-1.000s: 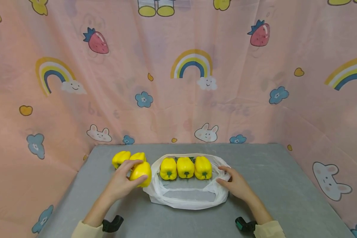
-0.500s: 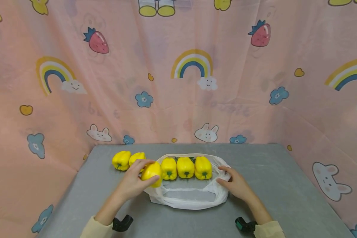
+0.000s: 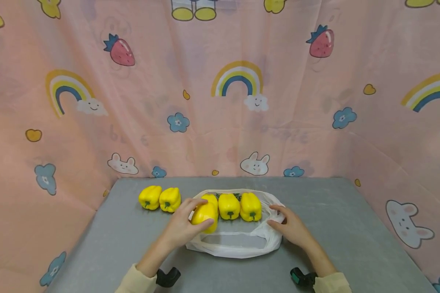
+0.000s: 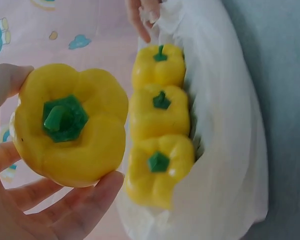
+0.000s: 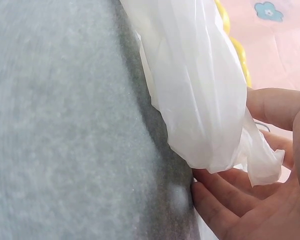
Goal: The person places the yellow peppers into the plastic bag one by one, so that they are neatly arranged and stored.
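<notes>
My left hand [image 3: 183,226] grips a yellow bell pepper [image 3: 204,219] between thumb and fingers, over the left part of an open white plastic bag [image 3: 234,251]. In the left wrist view its green stem [image 4: 62,119] faces the camera. Inside the bag, 3 more yellow peppers [image 4: 160,114] stand in a row; the held one partly covers the leftmost in the head view. My right hand [image 3: 292,228] holds the bag's right rim, with thumb and fingers curved around the white plastic [image 5: 205,100].
Two yellow peppers [image 3: 149,197] lie side by side on the grey table [image 3: 326,211], left of the bag. A pink patterned curtain [image 3: 220,134] hangs behind and at both sides. Each wrist wears a black device [image 3: 168,277].
My left hand has carried the pepper rightward, from beside the bag to over its opening, uncovering the two peppers on the table. The right hand has stayed at the bag's rim.
</notes>
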Demonstrator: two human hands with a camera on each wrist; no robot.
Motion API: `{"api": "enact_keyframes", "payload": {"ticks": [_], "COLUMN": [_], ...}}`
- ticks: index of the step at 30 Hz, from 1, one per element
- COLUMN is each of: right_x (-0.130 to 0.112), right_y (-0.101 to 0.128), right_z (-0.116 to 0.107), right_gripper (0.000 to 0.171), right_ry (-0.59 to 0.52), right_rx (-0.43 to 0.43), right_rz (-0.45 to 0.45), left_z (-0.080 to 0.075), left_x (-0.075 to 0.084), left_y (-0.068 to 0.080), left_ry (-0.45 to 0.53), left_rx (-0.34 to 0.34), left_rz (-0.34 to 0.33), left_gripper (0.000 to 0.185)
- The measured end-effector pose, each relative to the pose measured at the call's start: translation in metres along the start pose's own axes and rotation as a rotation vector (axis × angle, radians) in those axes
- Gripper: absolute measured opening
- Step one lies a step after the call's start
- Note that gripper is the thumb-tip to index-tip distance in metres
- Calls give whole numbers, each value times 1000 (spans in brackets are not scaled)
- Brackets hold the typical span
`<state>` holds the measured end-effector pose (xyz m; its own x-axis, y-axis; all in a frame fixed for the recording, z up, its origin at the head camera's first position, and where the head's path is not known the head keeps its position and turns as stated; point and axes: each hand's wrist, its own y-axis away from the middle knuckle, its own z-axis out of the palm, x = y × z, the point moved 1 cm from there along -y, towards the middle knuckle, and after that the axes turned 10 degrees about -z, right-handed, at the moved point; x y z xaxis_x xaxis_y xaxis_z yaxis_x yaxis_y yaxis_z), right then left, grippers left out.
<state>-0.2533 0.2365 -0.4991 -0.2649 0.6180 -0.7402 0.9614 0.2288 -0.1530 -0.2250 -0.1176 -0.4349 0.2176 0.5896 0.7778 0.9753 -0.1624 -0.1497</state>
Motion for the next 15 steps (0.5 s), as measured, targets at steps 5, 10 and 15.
{"api": "enact_keyframes", "payload": {"ticks": [5, 10, 15], "right_x": [0, 0, -1], "right_y": [0, 1, 0], "right_z": [-2, -2, -1], "right_gripper": [58, 57, 57], "right_ry": [-23, -24, -31], "right_rx": [7, 4, 5], "right_rz": [-21, -26, -23], "left_z": [14, 26, 37], "left_x": [1, 2, 8], "left_y": [-3, -5, -7], "left_ry": [23, 47, 53], "left_rx": [-8, -21, -58], "left_rz": [30, 35, 26], "left_gripper": [52, 52, 55]}}
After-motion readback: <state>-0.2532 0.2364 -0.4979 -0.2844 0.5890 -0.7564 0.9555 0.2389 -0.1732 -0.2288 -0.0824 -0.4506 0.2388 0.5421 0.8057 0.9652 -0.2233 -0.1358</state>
